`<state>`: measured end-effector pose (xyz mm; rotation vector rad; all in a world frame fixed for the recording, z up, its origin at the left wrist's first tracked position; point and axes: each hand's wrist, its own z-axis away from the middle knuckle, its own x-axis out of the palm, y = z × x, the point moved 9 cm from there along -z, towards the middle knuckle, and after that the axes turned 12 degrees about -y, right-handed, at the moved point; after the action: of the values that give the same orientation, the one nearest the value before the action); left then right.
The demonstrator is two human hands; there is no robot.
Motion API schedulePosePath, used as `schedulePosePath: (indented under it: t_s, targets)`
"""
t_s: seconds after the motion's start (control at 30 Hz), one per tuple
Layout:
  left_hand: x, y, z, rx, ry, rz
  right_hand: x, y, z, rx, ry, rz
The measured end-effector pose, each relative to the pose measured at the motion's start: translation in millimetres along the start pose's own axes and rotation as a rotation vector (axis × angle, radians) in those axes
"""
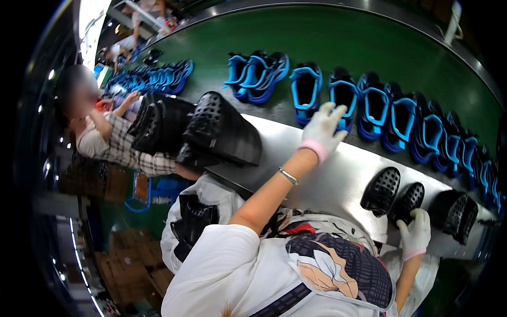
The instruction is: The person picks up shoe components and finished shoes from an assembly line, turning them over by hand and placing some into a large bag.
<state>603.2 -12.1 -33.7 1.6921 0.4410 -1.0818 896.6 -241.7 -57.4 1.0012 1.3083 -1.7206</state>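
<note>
My left hand (323, 128) was spread open, its fingers touching a blue shoe (343, 100) in the row on the green belt (338, 39). My right hand (415, 232) gripped a black clog (407, 202) on the metal shelf (327, 182), beside another black clog (381, 191).

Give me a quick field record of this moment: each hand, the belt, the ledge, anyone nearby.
left hand: gloved, reaching over the ledge, fingers spread at a blue shoe
right hand: gloved, touching a black clog
belt: green, with a row of blue shoes
ledge: metal, black clogs resting on it
stack: black clogs piled at the left
co-worker: checked shirt, left of the stack
</note>
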Motion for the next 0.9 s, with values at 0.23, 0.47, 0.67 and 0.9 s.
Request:
schedulePosePath:
  t_s: [0.23, 0.47, 0.67, 0.9]
  targets:
    - [10, 8, 30, 0.046, -0.056, 0.156, 3, -13, -2, -0.092, 0.001, 0.111]
    - [38, 29, 18, 0.216, -0.136, 0.142, -15, -9, -12, -0.152, -0.007, 0.121]
    - [20, 36, 33, 0.09, -0.151, 0.308, -46, -23, -3, -0.11, 0.039, 0.061]
    - [67, 88, 48, 0.093, -0.688, 1.227, -87, -111, 2, -0.413, 0.193, -0.063]
